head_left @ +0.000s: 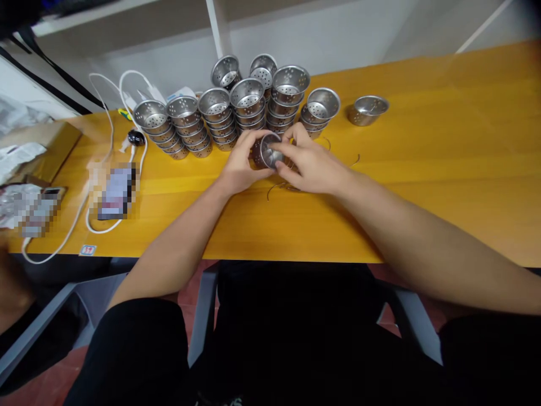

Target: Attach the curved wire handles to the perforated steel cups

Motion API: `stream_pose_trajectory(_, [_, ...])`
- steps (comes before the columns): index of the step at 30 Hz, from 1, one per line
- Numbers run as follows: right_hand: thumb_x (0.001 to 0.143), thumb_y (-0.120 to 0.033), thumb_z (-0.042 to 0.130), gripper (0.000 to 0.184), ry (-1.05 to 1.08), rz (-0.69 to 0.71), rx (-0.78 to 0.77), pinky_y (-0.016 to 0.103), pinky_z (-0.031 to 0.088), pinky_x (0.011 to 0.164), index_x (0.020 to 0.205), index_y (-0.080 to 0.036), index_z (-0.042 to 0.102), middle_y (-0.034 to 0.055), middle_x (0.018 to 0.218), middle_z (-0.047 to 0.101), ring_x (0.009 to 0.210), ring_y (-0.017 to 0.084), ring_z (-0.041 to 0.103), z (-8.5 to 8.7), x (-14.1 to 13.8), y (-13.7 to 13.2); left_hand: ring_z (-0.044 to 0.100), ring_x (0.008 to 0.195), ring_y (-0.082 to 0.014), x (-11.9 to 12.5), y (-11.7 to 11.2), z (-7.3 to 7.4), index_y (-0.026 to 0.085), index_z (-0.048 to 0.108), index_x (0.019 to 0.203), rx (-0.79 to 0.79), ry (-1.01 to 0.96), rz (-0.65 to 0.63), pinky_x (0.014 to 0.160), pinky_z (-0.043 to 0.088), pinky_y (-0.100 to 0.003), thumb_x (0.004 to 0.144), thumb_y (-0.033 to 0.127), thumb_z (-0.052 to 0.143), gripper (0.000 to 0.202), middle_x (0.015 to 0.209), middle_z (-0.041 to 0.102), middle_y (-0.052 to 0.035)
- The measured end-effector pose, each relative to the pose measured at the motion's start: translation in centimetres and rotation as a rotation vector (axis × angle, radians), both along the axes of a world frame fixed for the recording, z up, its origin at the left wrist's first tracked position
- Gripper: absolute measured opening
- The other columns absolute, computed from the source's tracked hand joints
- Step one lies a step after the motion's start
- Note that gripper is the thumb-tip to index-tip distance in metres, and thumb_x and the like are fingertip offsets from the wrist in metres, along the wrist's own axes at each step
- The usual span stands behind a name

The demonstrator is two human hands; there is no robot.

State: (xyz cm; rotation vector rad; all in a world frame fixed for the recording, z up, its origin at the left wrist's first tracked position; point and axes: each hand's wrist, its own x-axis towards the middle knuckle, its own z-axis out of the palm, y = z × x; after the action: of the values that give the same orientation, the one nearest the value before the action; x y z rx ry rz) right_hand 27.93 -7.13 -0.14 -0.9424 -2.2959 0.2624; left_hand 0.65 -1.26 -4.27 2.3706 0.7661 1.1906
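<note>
Both my hands meet over a small perforated metal cup held just above the yellow table. My left hand wraps its fingers round the cup's left side. My right hand pinches at the cup's rim from the right. Thin wire handles lie on the table under and beside my hands. Behind the cup stand several stacks of the same metal cups.
A single metal cup with a handle sits apart to the right of the stacks. On the left lie a white cable, a blurred phone, a small black object and a cardboard box. A wall and shelf stand behind.
</note>
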Motion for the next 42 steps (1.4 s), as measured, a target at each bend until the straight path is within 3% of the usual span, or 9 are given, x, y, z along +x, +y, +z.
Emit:
stream_pose_trajectory(5, [0.120,-0.045,0.080,0.025,0.020,0.049,-0.023,0.077,0.065,0.129,0.137,-0.028,0.085,0.0182,0.150,0.066,0.146,0.049,0.072,-0.6,0.3,0.4,0.073,0.154,-0.0379,-0.3,0.8,-0.4,0.035,0.062,0.168,0.045,0.045,0.020,0.134,0.064,-0.057,0.103,0.076,0.098,0.086,0.163,0.071,-0.0114])
stream_pose_trajectory(9, [0.120,-0.068,0.082,0.039,0.112,0.017,-0.086,0.070,0.071,0.117,0.139,-0.033,0.083,0.0159,0.142,0.072,0.134,0.045,0.073,0.3,0.4,0.0,0.068,0.161,-0.0409,-0.3,0.7,0.0,0.034,0.062,0.168,0.035,0.081,0.058,0.143,0.059,-0.061,0.101,0.080,0.099,0.090,0.165,0.069,-0.0120])
stream_pose_trajectory(13, [0.115,-0.093,0.079,0.058,0.186,-0.067,-0.220,0.065,0.072,0.109,0.128,-0.037,0.084,0.0145,0.135,0.078,0.121,0.042,0.076,0.9,0.2,-0.3,0.063,0.169,-0.0448,0.1,-0.2,0.9,0.035,0.066,0.166,-0.026,0.128,0.108,0.151,0.053,-0.067,0.099,0.073,0.104,0.087,0.166,0.067,-0.0133])
stream_pose_trajectory(18, [0.105,-0.103,0.084,0.069,0.306,-0.044,-0.231,0.067,0.070,0.108,0.105,-0.034,0.080,0.0132,0.120,0.081,0.118,0.042,0.075,0.6,0.0,0.3,0.057,0.175,-0.0476,0.5,-0.4,1.1,0.036,0.066,0.166,-0.058,0.126,0.098,0.155,0.046,-0.073,0.099,0.069,0.105,0.084,0.166,0.064,-0.0129])
stream_pose_trajectory(26, [0.101,-0.096,0.094,0.063,0.402,-0.086,-0.231,0.070,0.071,0.105,0.100,-0.034,0.084,0.0142,0.119,0.080,0.116,0.043,0.076,0.1,-0.1,0.2,0.056,0.174,-0.0491,0.6,-0.2,1.2,0.035,0.066,0.164,-0.072,0.130,0.102,0.155,0.043,-0.074,0.097,0.066,0.109,0.086,0.166,0.063,-0.0136])
stream_pose_trajectory(30, [0.095,-0.099,0.098,0.068,0.464,-0.031,-0.286,0.066,0.073,0.097,0.098,-0.032,0.081,0.0126,0.118,0.077,0.102,0.038,0.077,-0.4,0.2,0.9,0.059,0.172,-0.0494,0.2,-0.2,1.0,0.032,0.066,0.164,-0.077,0.131,0.102,0.152,0.048,-0.072,0.097,0.067,0.110,0.087,0.166,0.064,-0.0158])
stream_pose_trajectory(35, [0.107,-0.080,0.096,0.049,0.246,-0.171,-0.150,0.075,0.070,0.114,0.104,-0.033,0.083,0.0167,0.130,0.076,0.123,0.046,0.078,-0.1,2.0,1.2,0.072,0.156,-0.0449,-0.3,-0.5,0.9,0.027,0.072,0.157,-0.128,0.183,0.156,0.141,0.062,-0.063,0.083,0.061,0.119,0.094,0.161,0.074,-0.0150])
stream_pose_trajectory(40, [0.103,-0.069,0.103,0.040,0.034,-0.154,-0.181,0.075,0.068,0.117,0.107,-0.034,0.083,0.0124,0.117,0.076,0.117,0.045,0.079,-0.5,4.1,1.6,0.082,0.147,-0.0399,0.0,-0.1,-0.2,0.028,0.061,0.169,-0.286,0.036,0.145,0.132,0.069,-0.061,0.094,0.055,0.111,0.094,0.157,0.081,-0.0147])
stream_pose_trajectory(42, [0.101,-0.070,0.104,0.044,0.005,-0.140,-0.175,0.074,0.068,0.119,0.120,-0.035,0.085,0.0124,0.124,0.078,0.122,0.046,0.079,-0.3,4.1,1.4,0.083,0.147,-0.0398,0.2,0.0,-0.5,0.027,0.060,0.168,-0.320,-0.003,0.109,0.130,0.071,-0.060,0.095,0.054,0.108,0.091,0.158,0.082,-0.0156])
